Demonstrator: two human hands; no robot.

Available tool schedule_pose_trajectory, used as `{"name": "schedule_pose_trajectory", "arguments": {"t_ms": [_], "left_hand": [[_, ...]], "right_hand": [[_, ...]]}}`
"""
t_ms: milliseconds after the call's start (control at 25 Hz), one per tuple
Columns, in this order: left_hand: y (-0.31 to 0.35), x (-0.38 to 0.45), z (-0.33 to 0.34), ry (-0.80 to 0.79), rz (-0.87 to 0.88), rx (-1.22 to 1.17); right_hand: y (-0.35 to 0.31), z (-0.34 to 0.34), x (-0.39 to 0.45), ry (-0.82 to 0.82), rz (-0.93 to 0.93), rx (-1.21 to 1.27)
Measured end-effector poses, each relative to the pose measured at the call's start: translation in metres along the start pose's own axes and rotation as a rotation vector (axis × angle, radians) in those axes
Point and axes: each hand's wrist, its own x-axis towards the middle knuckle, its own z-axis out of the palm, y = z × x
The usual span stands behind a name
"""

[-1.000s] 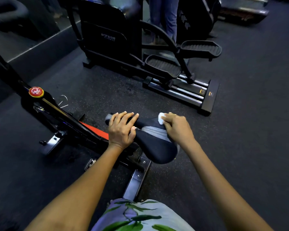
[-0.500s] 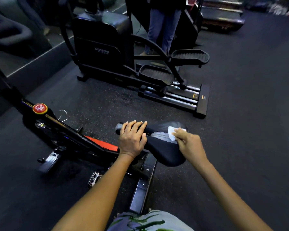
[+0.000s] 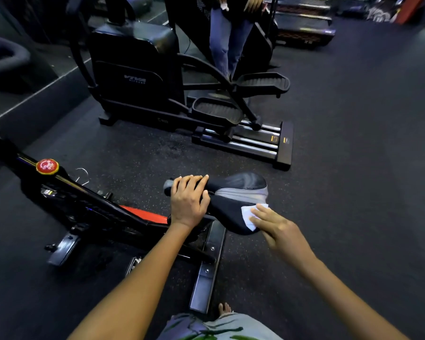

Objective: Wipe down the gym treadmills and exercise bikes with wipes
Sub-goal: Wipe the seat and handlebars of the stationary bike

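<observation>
The bike saddle (image 3: 233, 192) is black with a grey band across its middle, and the wipe (image 3: 249, 215) on it is white. The exercise bike's frame (image 3: 88, 204) is black with a red-orange panel and a red round knob (image 3: 47, 166) rimmed in yellow. The floor (image 3: 353, 143) is dark charcoal, finely speckled. The elliptical (image 3: 138, 77) is black with silver rails. The shorts (image 3: 219, 327) are pale grey with a green leaf print.

White wipe (image 3: 249, 217) on black saddle (image 3: 233, 192)

Saddle (image 3: 233, 192): smooth black covering with a grey cloth-like band, slight sheen. Wipe (image 3: 249, 215): thin white paper-like sheet. Floor (image 3: 353, 168): matt, rough speckled rubber. Elliptical rails (image 3: 253, 141): shiny metal. Bike frame (image 3: 103, 207): glossy black.
</observation>
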Motion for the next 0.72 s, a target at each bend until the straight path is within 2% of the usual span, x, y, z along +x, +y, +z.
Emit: {"name": "schedule_pose_trajectory", "arguments": {"t_ms": [80,200,280,480,600,720], "left_hand": [[0.001,0.000,-0.001,-0.013,-0.006,-0.012],[0.000,0.002,-0.006,-0.059,0.017,-0.019],[-0.001,0.002,-0.008,-0.091,0.025,-0.030],[0.001,0.002,-0.012,-0.122,-0.014,-0.048],[0.002,0.002,-0.014,-0.145,-0.013,-0.064],[-0.001,0.003,-0.018,-0.154,0.017,-0.073]], "right_hand": [[-0.012,0.013,0.014,0.008,-0.027,-0.048],[-0.041,0.034,0.044,-0.074,-0.159,-0.056],[-0.033,0.027,0.036,-0.106,-0.218,-0.053],[0.004,0.003,-0.017,-0.032,-0.247,-0.064],[-0.011,0.027,0.012,-0.075,-0.307,-0.133],[-0.033,0.049,0.047,-0.117,-0.237,-0.145]]}}
